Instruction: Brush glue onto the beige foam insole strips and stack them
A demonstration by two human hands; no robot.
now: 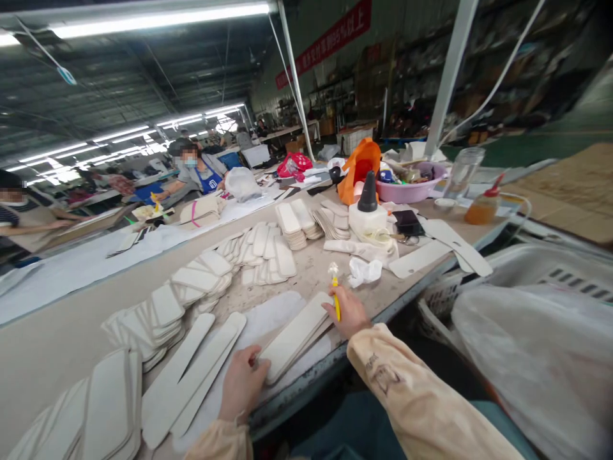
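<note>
In my right hand [350,311] I grip a small yellow-handled brush [336,299], its tip up and carrying a whitish clump. That hand is over the far end of a long white rounded strip [299,332], which lies on other strips near the table edge. My left hand [243,382] has its thumb and curled fingers at the near end of the same strip; part of the grip is hidden. Left of it, two long strips [205,377] lie crossed on white sheeting. Overlapping piles of shorter white pieces [108,402] run along the table.
Beyond the strips stand a white bottle with a black nozzle [368,214], an orange bag [359,167], a pink basin [412,185] and an amber squeeze bottle [483,206]. Crumpled tissue [364,271] lies nearby. A plastic-covered white basket [536,306] is at right. Co-workers [201,169] work across the table.
</note>
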